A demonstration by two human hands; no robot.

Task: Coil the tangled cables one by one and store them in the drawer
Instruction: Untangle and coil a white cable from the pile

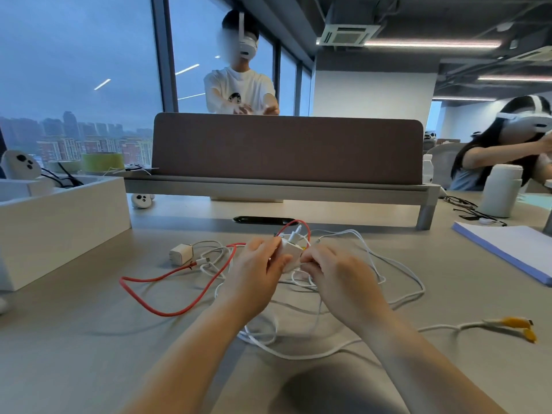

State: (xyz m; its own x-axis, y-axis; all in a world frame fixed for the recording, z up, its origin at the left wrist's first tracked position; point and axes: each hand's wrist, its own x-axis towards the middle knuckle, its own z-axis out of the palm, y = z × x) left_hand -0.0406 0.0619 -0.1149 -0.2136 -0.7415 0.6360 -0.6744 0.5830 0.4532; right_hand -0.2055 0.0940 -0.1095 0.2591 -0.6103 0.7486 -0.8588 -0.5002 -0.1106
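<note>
Left hand: the left hand (256, 271) has its fingers curled round the white charger block (292, 253) and holds it just above the bench (89, 339).
Right hand: the right hand (337, 273) is curled at the block's right side, and its fingertips pinch strands of the white cables (260, 336) just beside the block.
Charger block: held between both hands, with a white plug sticking up from its top.
White cables: a loose tangle spread on the bench under and around both hands, with loops trailing right and toward the near edge.
Red cable: the red cable (122, 282) lies in a wide loop left of the hands, and one strand arcs up over the block behind the fingers.
Yellow ends: one white lead runs far right and ends in yellow connectors (515, 321) lying flat on the bench.
Small charger: a second small white charger (180, 254) sits on the bench left of the hands, against the tangle.
White box: an open-topped white box (59, 225) stands at the left edge, well apart from the tangle, with black cords showing inside.
Divider: a brown divider panel (286, 147) stands across the far side of the bench.
Right side: a paper stack (513, 249) and a white bottle (501, 189) stand there.
Others: two people with white headsets stand or sit beyond the bench.
</note>
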